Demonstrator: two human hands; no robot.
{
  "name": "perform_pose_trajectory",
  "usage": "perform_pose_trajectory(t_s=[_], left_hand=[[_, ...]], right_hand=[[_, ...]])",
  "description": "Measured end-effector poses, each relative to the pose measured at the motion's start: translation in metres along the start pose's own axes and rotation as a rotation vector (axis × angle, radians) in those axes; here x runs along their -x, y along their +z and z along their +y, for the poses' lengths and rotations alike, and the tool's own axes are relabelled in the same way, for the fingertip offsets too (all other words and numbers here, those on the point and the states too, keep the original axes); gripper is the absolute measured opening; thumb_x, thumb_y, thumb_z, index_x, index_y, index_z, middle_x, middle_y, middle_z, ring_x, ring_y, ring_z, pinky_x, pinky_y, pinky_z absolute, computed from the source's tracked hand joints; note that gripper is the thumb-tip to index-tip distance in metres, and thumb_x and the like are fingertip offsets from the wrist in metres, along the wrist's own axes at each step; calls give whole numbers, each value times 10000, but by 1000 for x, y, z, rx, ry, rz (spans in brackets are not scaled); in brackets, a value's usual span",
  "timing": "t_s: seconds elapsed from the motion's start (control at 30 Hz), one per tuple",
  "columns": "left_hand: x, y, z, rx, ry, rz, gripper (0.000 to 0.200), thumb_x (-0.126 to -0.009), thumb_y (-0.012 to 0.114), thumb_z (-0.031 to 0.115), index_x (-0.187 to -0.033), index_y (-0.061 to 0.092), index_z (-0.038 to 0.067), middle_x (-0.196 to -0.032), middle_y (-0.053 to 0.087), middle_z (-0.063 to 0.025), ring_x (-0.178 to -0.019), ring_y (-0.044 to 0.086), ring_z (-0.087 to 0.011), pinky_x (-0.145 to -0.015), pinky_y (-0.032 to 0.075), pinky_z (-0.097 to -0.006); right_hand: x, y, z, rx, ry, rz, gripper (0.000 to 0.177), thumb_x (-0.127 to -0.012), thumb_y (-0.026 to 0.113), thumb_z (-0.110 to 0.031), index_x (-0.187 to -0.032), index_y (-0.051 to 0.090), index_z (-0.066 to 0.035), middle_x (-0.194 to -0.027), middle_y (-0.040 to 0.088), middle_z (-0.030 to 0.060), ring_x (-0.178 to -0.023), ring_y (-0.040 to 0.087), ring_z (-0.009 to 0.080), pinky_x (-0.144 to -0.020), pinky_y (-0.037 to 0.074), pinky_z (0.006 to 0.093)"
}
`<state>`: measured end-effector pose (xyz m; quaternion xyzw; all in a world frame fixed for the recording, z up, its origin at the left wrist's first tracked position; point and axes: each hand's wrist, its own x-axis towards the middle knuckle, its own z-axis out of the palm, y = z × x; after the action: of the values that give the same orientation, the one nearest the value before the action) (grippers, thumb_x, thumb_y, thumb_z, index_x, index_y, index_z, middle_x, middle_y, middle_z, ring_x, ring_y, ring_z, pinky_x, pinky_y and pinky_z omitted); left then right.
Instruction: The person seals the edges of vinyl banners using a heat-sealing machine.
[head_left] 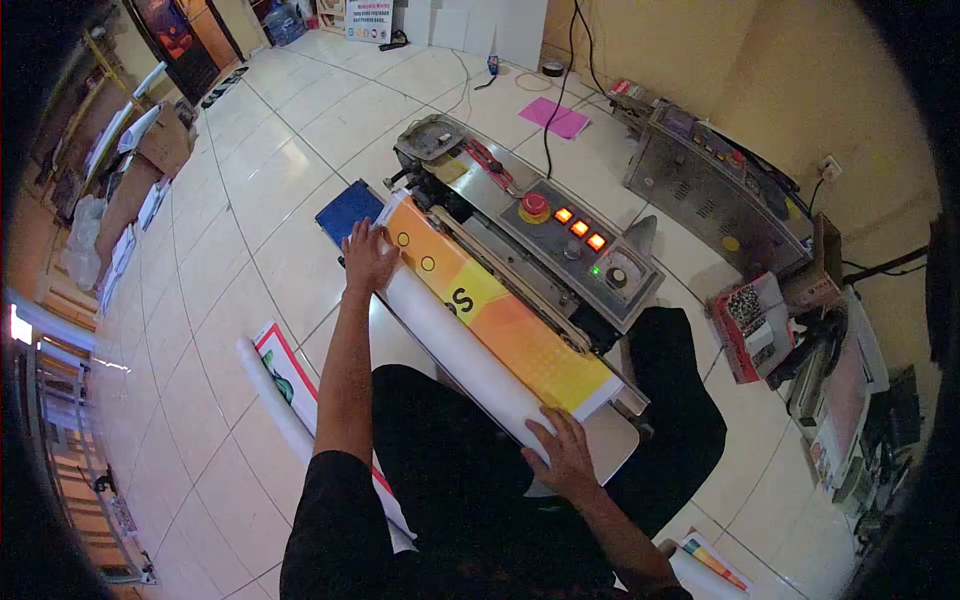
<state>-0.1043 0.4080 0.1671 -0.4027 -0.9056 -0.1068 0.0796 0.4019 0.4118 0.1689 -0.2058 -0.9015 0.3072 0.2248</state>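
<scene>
A machine with a control panel (580, 240) stands on the floor, with a red knob, lit orange buttons and a green light. Along its near side lies a printed orange and yellow sheet (480, 310), its near part rolled into a white roll (455, 340). My left hand (370, 258) rests on the roll's far-left end, fingers spread. On the near-right end lies my right hand (565, 455), its fingers apart on the roll and the sheet's edge. Beside my left hand is a blue flat piece (350, 212).
Another rolled print (280, 390) lies on the tiles at the left, and one more (705, 570) at the bottom right. A second machine (715, 190) stands by the wall. Near it is a red and white box (750, 325). A pink sheet (555, 118) lies beyond the machine.
</scene>
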Motion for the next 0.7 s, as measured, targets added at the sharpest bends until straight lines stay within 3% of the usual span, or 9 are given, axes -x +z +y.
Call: perform_pose_trajectory(t_s=[0.1,0.17,0.23,0.33,0.4,0.43,0.5,0.6,0.7], left_hand=[[6,1,2,-17,72,114,485,-858,571,449,-1186,609,95,-1417,465,-166,-1376,344,-357,-1117,191,-613],[28,-20,33,55,260,-94,374,-873,568,417,-1051,659,100,-1278,571,-143,-1293,436,-343,-1104,208,-624],[69,-32,72,188,341,-152,312,-880,566,378,-987,674,105,-1162,625,-109,-1219,497,-314,-1107,201,-622],[147,-44,131,232,553,-155,291,-883,564,332,-1009,669,91,-1110,636,-88,-1194,518,-293,-1126,170,-610],[188,-50,163,225,614,-132,301,-857,590,318,-1032,672,87,-1113,639,-76,-1187,520,-279,-1130,163,-599],[198,-50,170,227,620,-147,321,-833,614,317,-1049,676,87,-1125,640,-70,-1185,520,-268,-1128,167,-593],[206,-48,178,288,595,-132,317,-837,612,312,-1052,677,89,-1126,642,-67,-1186,520,-269,-1129,165,-592],[207,-44,176,330,581,-95,300,-843,607,300,-1051,679,95,-1126,645,-64,-1182,525,-269,-1130,165,-591],[203,-45,171,307,578,-90,283,-848,600,288,-1044,679,99,-1122,645,-63,-1174,531,-269,-1130,167,-584]], right_hand=[[-3,11,4,-65,24,29,427,-844,698,-230,-1239,588,-112,-1357,480,173,-1245,449,379,-1062,344,499],[-4,19,9,-61,23,48,436,-838,706,-228,-1241,587,-113,-1369,460,191,-1259,431,382,-1065,339,503],[-5,20,6,-48,27,64,445,-832,713,-226,-1243,587,-113,-1381,441,209,-1274,413,385,-1067,333,508],[-2,24,-17,55,184,139,639,-839,693,-184,-1410,423,-90,-1473,295,240,-1347,321,387,-1097,303,510],[11,44,-34,-812,554,437,870,-837,665,-133,-1522,136,-49,-1537,108,262,-1405,216,382,-1136,233,513],[13,48,-37,-816,553,431,870,-837,665,-133,-1522,136,-49,-1537,108,262,-1405,216,382,-1136,233,513],[19,56,-46,-972,562,343,973,-838,619,-101,-1517,-74,-28,-1556,0,258,-1432,132,367,-1166,112,502],[8,65,-52,-701,511,381,949,-825,613,-103,-1526,-24,-32,-1559,-39,270,-1450,66,360,-1168,19,493],[-6,58,-58,-699,473,336,957,-808,601,-88,-1525,-30,-34,-1562,-91,265,-1462,-1,346,-1166,-26,486]])
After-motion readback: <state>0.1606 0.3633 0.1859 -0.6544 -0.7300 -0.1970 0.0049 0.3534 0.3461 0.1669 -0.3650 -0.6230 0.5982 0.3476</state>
